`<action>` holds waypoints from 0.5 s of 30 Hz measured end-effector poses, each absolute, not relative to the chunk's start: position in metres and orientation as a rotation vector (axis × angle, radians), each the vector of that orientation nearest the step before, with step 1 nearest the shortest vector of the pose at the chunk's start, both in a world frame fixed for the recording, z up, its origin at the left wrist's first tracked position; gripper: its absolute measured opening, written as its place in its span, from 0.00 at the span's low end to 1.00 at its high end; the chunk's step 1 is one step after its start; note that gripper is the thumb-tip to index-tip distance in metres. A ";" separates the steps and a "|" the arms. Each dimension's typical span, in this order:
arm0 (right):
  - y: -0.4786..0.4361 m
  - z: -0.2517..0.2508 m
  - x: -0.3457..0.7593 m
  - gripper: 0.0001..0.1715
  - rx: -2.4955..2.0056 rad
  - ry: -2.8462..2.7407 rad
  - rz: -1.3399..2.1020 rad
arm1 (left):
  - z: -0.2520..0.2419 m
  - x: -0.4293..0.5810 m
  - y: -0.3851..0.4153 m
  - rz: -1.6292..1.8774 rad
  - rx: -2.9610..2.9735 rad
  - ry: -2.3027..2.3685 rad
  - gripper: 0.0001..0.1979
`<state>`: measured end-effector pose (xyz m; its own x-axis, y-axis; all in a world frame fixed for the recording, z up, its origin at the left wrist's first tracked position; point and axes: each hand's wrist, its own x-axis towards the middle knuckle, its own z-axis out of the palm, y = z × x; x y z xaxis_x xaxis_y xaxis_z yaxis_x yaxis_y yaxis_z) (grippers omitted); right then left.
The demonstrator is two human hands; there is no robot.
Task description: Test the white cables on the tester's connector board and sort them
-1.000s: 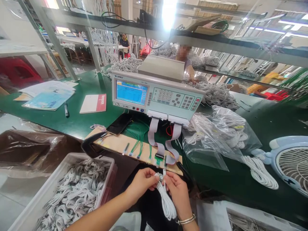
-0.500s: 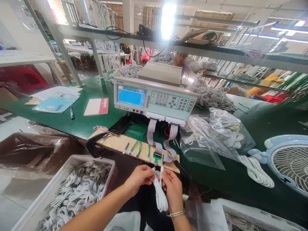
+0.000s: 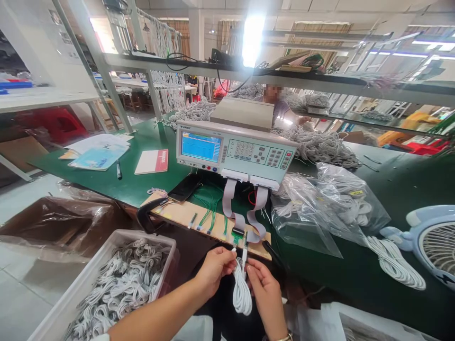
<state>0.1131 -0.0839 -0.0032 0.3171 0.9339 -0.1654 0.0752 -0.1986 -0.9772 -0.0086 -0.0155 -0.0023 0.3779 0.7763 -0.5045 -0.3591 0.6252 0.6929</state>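
White cable (image 3: 242, 296) pinched in left hand (image 3: 216, 269), can't tell if right hand (image 3: 263, 285) grips too; sideways tug might bend plug (image 3: 244, 255).

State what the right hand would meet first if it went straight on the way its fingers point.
The right hand would probably first meet the white plug just ahead of it; depth is unclear, so the two may already be touching.

- Fan (image 3: 441, 248): right edge, partly cut off.
- Pen (image 3: 119, 169): between papers (image 3: 99, 155) and notebook (image 3: 151, 161).
- Lamp (image 3: 253, 42): lit, above shelf (image 3: 337, 82).
- Carton (image 3: 42, 222): left, clear film (image 3: 80, 218) inside.
- Person (image 3: 282, 112): far side, partly hidden.
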 end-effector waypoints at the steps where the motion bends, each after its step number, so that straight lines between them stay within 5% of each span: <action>1: -0.083 -0.003 0.113 0.18 -1.560 -0.955 1.045 | -0.003 -0.009 -0.015 0.772 0.526 0.923 0.12; 15: -0.067 -0.007 0.116 0.15 -1.416 -0.561 1.228 | 0.001 -0.015 -0.007 0.636 0.733 0.862 0.21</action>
<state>0.1157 -0.0667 -0.0066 0.3450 0.8670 -0.3594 -0.2956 -0.2631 -0.9184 -0.0147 -0.0073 0.0014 0.5024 0.7459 -0.4373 -0.1980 0.5916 0.7815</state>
